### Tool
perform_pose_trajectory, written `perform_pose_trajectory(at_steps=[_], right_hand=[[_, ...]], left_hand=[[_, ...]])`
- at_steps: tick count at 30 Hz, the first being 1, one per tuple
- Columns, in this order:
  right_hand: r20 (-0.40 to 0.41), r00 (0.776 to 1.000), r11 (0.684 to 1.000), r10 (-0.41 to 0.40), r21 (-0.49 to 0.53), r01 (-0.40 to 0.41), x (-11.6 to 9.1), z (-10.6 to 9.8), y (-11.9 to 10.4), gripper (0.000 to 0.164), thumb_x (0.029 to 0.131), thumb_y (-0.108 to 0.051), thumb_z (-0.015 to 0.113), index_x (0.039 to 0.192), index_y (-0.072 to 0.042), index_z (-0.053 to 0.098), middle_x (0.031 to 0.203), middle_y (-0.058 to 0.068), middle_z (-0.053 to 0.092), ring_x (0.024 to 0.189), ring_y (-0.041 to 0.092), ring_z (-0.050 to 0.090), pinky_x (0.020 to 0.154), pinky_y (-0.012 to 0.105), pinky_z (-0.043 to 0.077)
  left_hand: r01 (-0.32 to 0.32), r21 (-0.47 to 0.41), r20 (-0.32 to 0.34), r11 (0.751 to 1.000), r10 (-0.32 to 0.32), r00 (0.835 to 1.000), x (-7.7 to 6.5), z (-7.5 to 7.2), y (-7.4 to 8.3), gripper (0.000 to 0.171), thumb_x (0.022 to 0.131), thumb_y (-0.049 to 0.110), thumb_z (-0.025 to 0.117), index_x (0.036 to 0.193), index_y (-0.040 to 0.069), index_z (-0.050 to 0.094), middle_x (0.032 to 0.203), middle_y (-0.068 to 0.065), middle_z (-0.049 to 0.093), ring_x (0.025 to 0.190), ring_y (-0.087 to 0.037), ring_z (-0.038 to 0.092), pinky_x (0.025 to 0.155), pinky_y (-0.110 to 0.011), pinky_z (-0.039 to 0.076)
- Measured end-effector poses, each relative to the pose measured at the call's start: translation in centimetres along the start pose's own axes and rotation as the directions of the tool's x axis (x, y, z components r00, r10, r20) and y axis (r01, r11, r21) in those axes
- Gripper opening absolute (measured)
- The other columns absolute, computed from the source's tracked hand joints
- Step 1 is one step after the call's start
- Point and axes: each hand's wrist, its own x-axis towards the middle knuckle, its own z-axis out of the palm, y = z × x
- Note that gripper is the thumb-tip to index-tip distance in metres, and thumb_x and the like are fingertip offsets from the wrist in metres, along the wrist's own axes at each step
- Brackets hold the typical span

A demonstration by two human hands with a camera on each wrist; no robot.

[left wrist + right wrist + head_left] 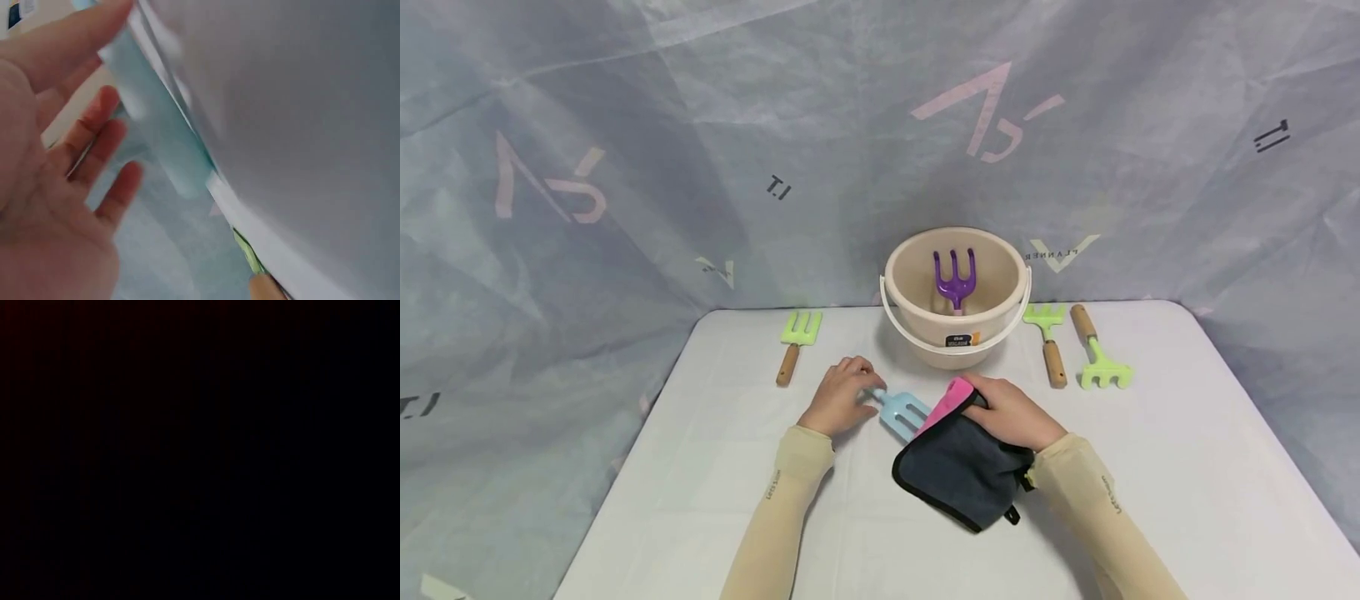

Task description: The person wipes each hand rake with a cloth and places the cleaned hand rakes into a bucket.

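Between both hands lies a light blue garden hand fork (904,413), its tine ends running under the edge of a cloth. My left hand (844,395) pinches the fork near its neck with thumb and forefinger. In the left wrist view the other fingers (94,131) stand loose beside the blue handle (156,119). My right hand (1011,412) grips a dark grey cloth (958,471) with black edging, its pink underside folded up at the corner. The right wrist view is almost wholly black.
Behind the hands stands a beige bucket (951,333) with a white handle and a purple fork (955,283) in it. A green fork (797,337) lies left; a green fork (1049,342) and a green rake (1102,362) lie right. Grey fabric hangs behind the white table (700,500).
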Motion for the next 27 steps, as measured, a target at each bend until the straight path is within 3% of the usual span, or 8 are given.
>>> perform_pose_trajectory(at_steps=[3, 7, 11, 14, 19, 24, 26, 27], right_hand=[[-0.002, 1.0, 1.0, 0.001, 0.007, -0.001, 0.0, -0.1, 0.1, 0.035, 0.089, -0.011, 0.062, 0.125, -0.01, 0.059, 0.115, 0.008, 0.069, 0.101, 0.018, 0.061, 0.093, 0.049, 0.051], [0.003, 1.0, 1.0, 0.012, 0.013, -0.012, -0.1, -0.1, 0.2, 0.035, 0.09, -0.011, 0.061, 0.124, -0.009, 0.059, 0.115, 0.008, 0.069, 0.1, 0.018, 0.06, 0.093, 0.05, 0.051], [-0.006, 1.0, 1.0, 0.003, 0.028, -0.003, -0.1, -0.1, 0.1, 0.031, 0.09, -0.011, 0.061, 0.121, -0.013, 0.06, 0.112, 0.004, 0.069, 0.097, 0.015, 0.059, 0.092, 0.048, 0.051], [-0.045, 0.997, 0.996, -0.059, 0.066, 0.062, 0.0, -0.2, -0.3, 0.029, 0.092, -0.015, 0.063, 0.121, -0.019, 0.059, 0.112, -0.001, 0.068, 0.099, 0.011, 0.059, 0.092, 0.046, 0.052], [-0.175, 0.97, 0.969, -0.17, 0.148, 0.196, -0.3, -1.0, -1.8, 0.052, 0.088, -0.016, 0.07, 0.136, -0.021, 0.052, 0.128, 0.001, 0.063, 0.106, 0.009, 0.06, 0.085, 0.038, 0.057], [-0.3, 0.94, 0.933, -0.161, 0.263, 0.244, -0.7, -1.7, -3.1, 0.068, 0.084, -0.003, 0.068, 0.145, -0.02, 0.044, 0.142, 0.006, 0.053, 0.109, 0.012, 0.06, 0.084, 0.025, 0.056], [-0.348, 0.928, 0.919, -0.135, 0.307, 0.249, -0.8, -1.7, -3.5, 0.069, 0.084, 0.002, 0.065, 0.146, -0.019, 0.043, 0.141, 0.006, 0.052, 0.11, 0.013, 0.059, 0.087, 0.021, 0.054], [-0.371, 0.921, 0.91, -0.117, 0.332, 0.249, -0.8, -1.7, -3.7, 0.069, 0.084, 0.004, 0.064, 0.146, -0.019, 0.044, 0.141, 0.005, 0.053, 0.111, 0.013, 0.058, 0.088, 0.019, 0.052]], left_hand=[[0.012, 0.012, -0.011, 1.0, -0.011, 1.0, -0.1, -0.1, -0.6, 0.024, 0.073, 0.027, 0.086, 0.092, 0.025, 0.072, 0.111, 0.004, 0.066, 0.109, -0.016, 0.053, 0.097, -0.043, 0.045], [0.026, -0.051, -0.034, 0.998, -0.028, 0.999, -0.6, -0.4, -1.8, 0.022, 0.075, 0.031, 0.084, 0.087, 0.028, 0.066, 0.09, 0.012, 0.067, 0.083, -0.006, 0.059, 0.078, -0.034, 0.051], [0.047, -0.106, -0.149, 0.993, -0.062, 0.987, -1.4, -1.4, -3.3, 0.024, 0.08, 0.031, 0.08, 0.091, 0.025, 0.059, 0.089, 0.01, 0.063, 0.074, -0.007, 0.054, 0.067, -0.033, 0.05], [0.057, -0.235, -0.219, 0.97, -0.11, 0.969, -1.9, -2.4, -4.2, 0.022, 0.087, 0.028, 0.074, 0.098, 0.019, 0.057, 0.094, 0.003, 0.06, 0.077, -0.013, 0.051, 0.069, -0.034, 0.048], [0.022, -0.546, -0.281, 0.837, -0.208, 0.937, -2.0, -4.1, -4.0, 0.019, 0.096, 0.026, 0.063, 0.106, 0.01, 0.061, 0.085, -0.011, 0.057, 0.072, -0.026, 0.054, 0.061, -0.03, 0.046], [-0.118, -0.711, -0.34, 0.694, -0.192, 0.921, -1.1, -4.8, -0.7, 0.019, 0.102, 0.015, 0.052, 0.104, -0.002, 0.059, 0.074, -0.027, 0.061, 0.058, -0.031, 0.06, 0.047, -0.034, 0.053], [-0.137, -0.72, -0.335, 0.68, -0.167, 0.927, -0.8, -4.6, 1.6, 0.017, 0.103, 0.014, 0.05, 0.105, -0.002, 0.056, 0.069, -0.027, 0.06, 0.051, -0.027, 0.059, 0.042, -0.033, 0.053], [-0.131, -0.703, -0.332, 0.699, -0.159, 0.93, -0.7, -4.4, 2.9, 0.016, 0.103, 0.015, 0.05, 0.106, 0.001, 0.056, 0.065, -0.024, 0.058, 0.047, -0.022, 0.057, 0.04, -0.03, 0.051]])
